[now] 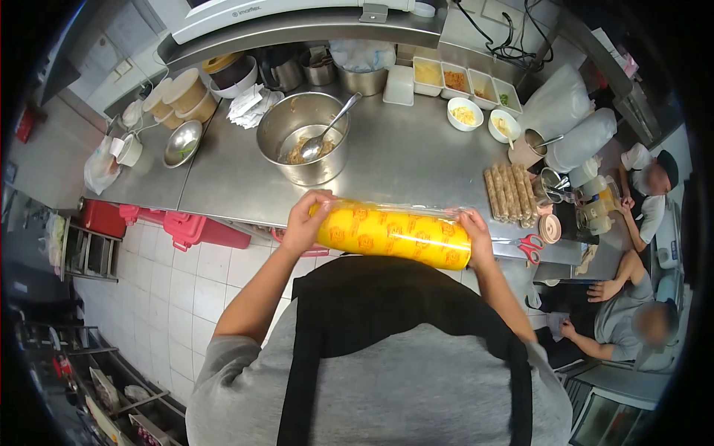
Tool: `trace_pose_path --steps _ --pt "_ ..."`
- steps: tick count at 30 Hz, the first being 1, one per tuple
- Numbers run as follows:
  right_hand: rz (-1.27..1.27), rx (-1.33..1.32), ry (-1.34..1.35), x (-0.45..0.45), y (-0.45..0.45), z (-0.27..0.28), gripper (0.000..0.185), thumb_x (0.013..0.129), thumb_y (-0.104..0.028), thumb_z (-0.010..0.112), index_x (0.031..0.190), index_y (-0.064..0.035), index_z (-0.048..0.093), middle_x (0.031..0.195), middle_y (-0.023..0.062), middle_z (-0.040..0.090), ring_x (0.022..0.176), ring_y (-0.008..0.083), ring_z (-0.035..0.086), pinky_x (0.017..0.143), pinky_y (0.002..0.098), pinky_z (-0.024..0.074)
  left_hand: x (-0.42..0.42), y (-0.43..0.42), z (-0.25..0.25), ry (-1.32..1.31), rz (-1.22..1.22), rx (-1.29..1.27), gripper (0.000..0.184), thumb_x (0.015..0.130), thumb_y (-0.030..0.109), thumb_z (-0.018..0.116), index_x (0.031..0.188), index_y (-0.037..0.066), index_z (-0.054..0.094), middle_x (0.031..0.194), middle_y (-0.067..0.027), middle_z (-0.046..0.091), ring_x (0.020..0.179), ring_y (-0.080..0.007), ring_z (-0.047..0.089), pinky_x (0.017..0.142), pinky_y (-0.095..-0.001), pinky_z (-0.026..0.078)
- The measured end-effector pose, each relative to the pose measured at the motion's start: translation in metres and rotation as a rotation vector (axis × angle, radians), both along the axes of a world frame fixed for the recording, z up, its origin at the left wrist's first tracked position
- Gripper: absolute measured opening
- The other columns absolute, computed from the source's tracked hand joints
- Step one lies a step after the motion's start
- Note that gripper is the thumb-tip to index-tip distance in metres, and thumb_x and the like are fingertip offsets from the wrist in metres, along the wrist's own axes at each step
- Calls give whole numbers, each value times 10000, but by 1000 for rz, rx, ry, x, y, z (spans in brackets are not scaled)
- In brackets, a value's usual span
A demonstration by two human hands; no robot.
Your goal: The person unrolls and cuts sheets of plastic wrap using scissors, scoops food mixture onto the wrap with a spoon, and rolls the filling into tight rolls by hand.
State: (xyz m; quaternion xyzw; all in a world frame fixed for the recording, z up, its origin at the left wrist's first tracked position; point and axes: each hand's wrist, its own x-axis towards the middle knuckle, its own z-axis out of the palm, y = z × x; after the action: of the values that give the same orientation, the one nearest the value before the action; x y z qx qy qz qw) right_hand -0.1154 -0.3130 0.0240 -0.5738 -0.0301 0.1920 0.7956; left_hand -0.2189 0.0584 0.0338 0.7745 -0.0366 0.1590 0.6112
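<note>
A large roll of cling film [394, 232] with yellow, red-printed patterning lies sideways at the counter's front edge, close to my apron. My left hand [306, 221] is closed around its left end, thumb over the top. At the right end, my right hand [476, 234] grips the roll near the upper film edge; some of its fingers are hidden. Beyond the roll stands a steel pot [303, 137] with a brownish mixture at the bottom and a metal spoon [327, 132] leaning in it. Several film-wrapped logs [510, 195] lie side by side to the right.
Red-handled scissors [531, 247] rest by the right front edge. White bowls [465, 115] and rectangular tubs [428, 76] of ingredients stand at the back right. A steel bowl [183, 143] sits left. Two other people [643, 189] are at the right. Red bins [197, 230] stand below the counter.
</note>
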Motion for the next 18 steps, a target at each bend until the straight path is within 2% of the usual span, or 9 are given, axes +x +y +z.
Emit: trace_pose_path --steps 2,3,7,10,13,16,18 --pt "-93 206 68 -7 -6 -7 117 943 -152 582 929 -37 599 963 110 666 881 196 638 816 337 522 -12 -17 -2 137 76 -166 86 961 112 570 958 28 581 1028 -65 604 1002 -146 561 910 -304 447" --pt "-95 163 111 -6 -13 -4 119 935 -157 598 897 -44 593 932 116 670 840 194 643 796 346 532 -14 -24 -2 180 121 -156 81 967 106 560 948 29 578 1001 -42 603 953 -110 556 865 -273 457" --pt "-66 45 210 -4 -23 12 119 936 -145 608 908 -29 606 884 85 662 792 164 632 768 301 522 -20 -42 2 338 133 -312 68 965 99 557 932 44 581 909 -5 596 838 -72 543 782 -231 456" --pt "-75 -107 77 -10 -29 -6 112 946 -136 593 901 -33 601 870 71 661 777 153 626 760 293 519 -18 -42 7 363 96 -268 73 961 108 569 931 44 588 877 8 583 836 -69 525 781 -229 444" --pt "-87 -188 29 -14 -29 1 109 958 -127 572 892 -44 596 854 55 656 770 140 619 742 280 514 -17 -48 8 382 79 -255 69 967 100 553 929 44 563 863 7 587 809 -66 536 765 -228 454" --pt "-118 -147 93 -19 -35 -7 115 960 -138 565 887 -55 595 847 41 652 778 120 606 736 268 495 -20 -55 0 380 101 -323 71 970 106 552 941 43 562 841 9 583 806 -62 532 753 -227 450" --pt "-84 -183 41 -13 -37 -4 114 957 -147 567 889 -60 597 848 38 650 791 113 598 747 262 478 -17 -55 -4 394 117 -345 77 971 113 553 943 43 564 826 13 581 802 -59 530 748 -220 443"
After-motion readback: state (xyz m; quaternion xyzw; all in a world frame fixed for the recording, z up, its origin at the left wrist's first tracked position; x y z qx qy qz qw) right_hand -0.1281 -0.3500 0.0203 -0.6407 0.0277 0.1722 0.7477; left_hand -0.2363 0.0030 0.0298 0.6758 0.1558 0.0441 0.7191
